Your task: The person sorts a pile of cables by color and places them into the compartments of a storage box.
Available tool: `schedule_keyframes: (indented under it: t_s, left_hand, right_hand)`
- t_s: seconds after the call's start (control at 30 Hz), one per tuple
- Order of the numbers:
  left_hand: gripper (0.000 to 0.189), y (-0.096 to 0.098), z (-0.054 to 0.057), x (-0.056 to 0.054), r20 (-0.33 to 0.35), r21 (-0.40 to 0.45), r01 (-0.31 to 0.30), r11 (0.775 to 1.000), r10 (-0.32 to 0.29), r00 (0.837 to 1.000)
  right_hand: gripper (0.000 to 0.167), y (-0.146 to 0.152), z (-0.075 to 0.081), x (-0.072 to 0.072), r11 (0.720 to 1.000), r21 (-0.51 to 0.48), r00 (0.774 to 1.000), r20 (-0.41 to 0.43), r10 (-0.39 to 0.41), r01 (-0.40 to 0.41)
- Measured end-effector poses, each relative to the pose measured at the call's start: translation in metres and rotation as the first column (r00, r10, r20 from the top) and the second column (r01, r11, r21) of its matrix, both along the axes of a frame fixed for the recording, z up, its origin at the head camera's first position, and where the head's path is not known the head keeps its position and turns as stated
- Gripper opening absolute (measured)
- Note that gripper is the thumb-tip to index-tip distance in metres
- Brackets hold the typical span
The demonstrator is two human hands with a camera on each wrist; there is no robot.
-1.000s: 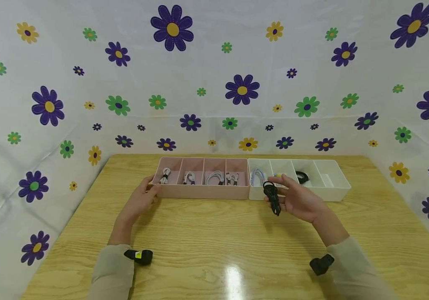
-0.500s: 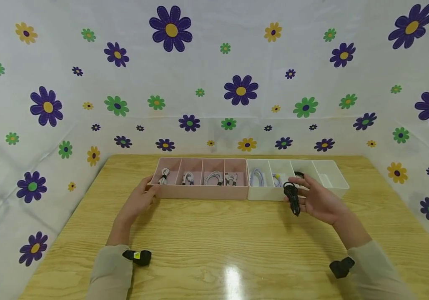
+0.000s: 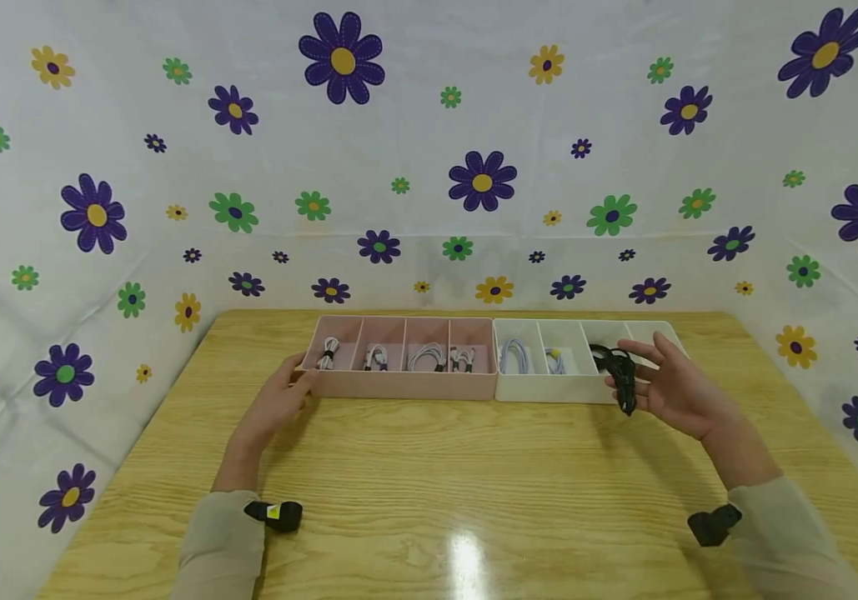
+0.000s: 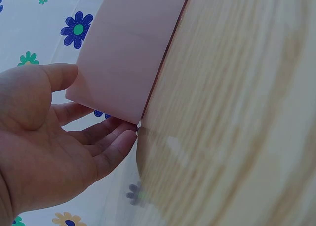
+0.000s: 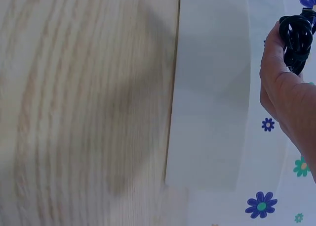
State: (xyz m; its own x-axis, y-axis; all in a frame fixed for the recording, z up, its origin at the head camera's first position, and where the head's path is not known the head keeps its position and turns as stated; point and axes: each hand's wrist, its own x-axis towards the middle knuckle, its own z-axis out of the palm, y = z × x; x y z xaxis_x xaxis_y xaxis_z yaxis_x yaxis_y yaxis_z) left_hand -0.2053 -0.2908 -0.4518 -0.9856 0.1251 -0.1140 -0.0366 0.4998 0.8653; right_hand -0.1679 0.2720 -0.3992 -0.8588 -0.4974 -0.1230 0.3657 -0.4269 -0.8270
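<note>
My left hand (image 3: 276, 406) is at the left end of a pink divided organizer box (image 3: 402, 385). In the left wrist view the thumb touches the upper edge of the pink wall (image 4: 128, 43), and the other fingers reach round its end. My right hand (image 3: 687, 396) pinches a coiled black cable (image 3: 624, 385) between thumb and fingers, in front of the white divided organizer box (image 3: 541, 388) and over its right part. The right wrist view shows the black cable coil (image 5: 297, 43) at the fingertips. Part of the white box is hidden behind the right hand.
Bundled white cables (image 3: 328, 353) lie in the pink compartments. A lavender cable (image 3: 514, 356) and a smaller one with a yellow piece (image 3: 555, 361) lie in the white box, with another black cable (image 3: 599, 357) beyond. The boxes stand end to end on the wooden table (image 3: 398, 483), before a flower-print cloth (image 3: 413, 125).
My right hand has moved right along the front of the white box with the black cable hanging from it. The left hand has stayed at the end of the pink box.
</note>
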Motion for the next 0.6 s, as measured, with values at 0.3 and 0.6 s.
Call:
schedule_keyframes:
  t_s: [0.3,0.6]
  left_hand:
    - [0.063,0.000,0.003,0.001,-0.009,0.010,0.008,1.000,-0.008,1.000]
    - [0.066,-0.001,0.002,0.002,-0.005,-0.003,0.009,1.000,-0.009,1.000]
  right_hand:
    - [0.051,0.025,0.000,-0.010,0.986,-0.166,1.000,0.011,0.021,-0.019]
    - [0.054,0.048,0.000,-0.018,0.966,-0.258,0.998,0.066,-0.011,0.028]
